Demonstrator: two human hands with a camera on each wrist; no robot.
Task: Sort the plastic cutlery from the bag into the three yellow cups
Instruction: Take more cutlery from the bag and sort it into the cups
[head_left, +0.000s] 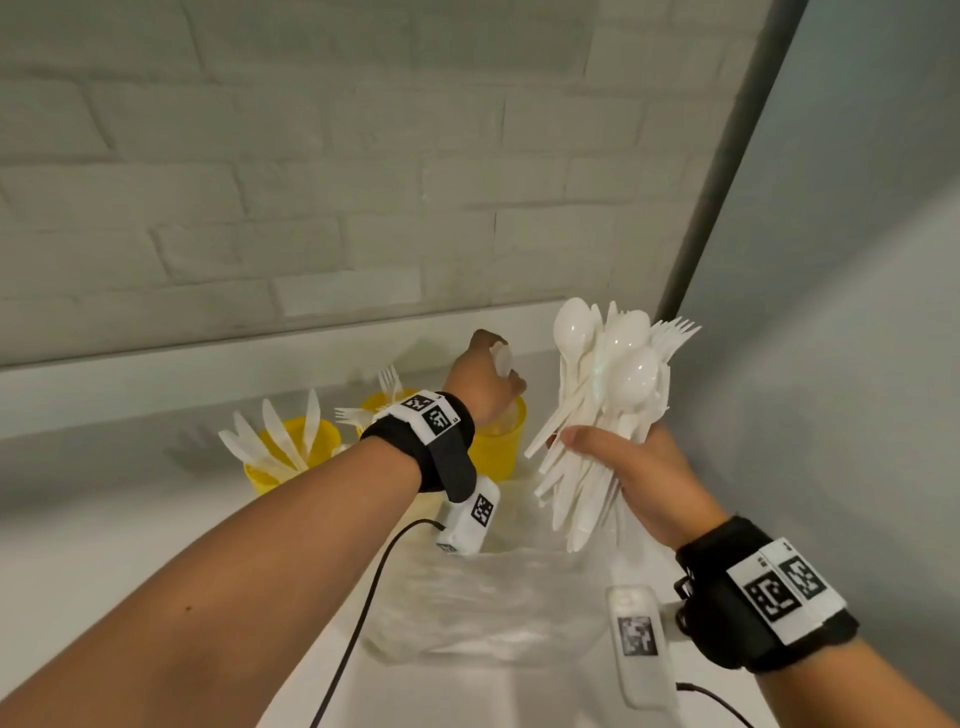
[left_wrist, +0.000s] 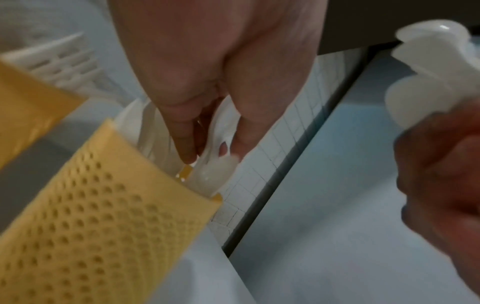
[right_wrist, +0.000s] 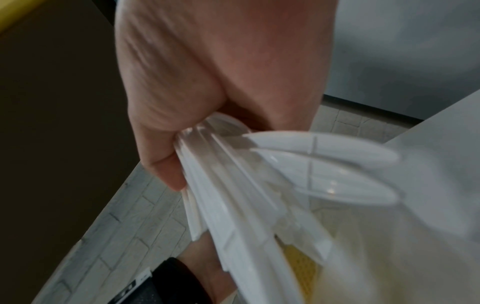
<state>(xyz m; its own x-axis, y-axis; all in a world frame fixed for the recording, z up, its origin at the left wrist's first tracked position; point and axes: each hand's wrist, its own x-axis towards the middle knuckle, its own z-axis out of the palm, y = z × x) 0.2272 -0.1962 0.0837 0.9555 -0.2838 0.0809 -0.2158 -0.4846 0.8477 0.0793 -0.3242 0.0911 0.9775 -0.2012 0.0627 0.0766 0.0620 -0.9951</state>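
Three yellow cups stand along the back of the white counter. The left cup (head_left: 306, 436) holds knives, the middle cup (head_left: 379, 402) holds forks. My left hand (head_left: 491, 379) hovers over the right cup (head_left: 501, 441) and pinches a white spoon (head_left: 503, 359) by its bowl, the handle pointing down into the cup (left_wrist: 111, 216). My right hand (head_left: 644, 467) grips a thick bundle of white cutlery (head_left: 602, 410), spoons and forks fanned upward, to the right of the cups. The same bundle (right_wrist: 246, 185) fills the right wrist view.
A crumpled clear plastic bag (head_left: 483, 603) lies on the counter in front of the cups. A brick wall runs behind the counter, and a grey wall closes in the right side. Cables trail from both wrist cameras.
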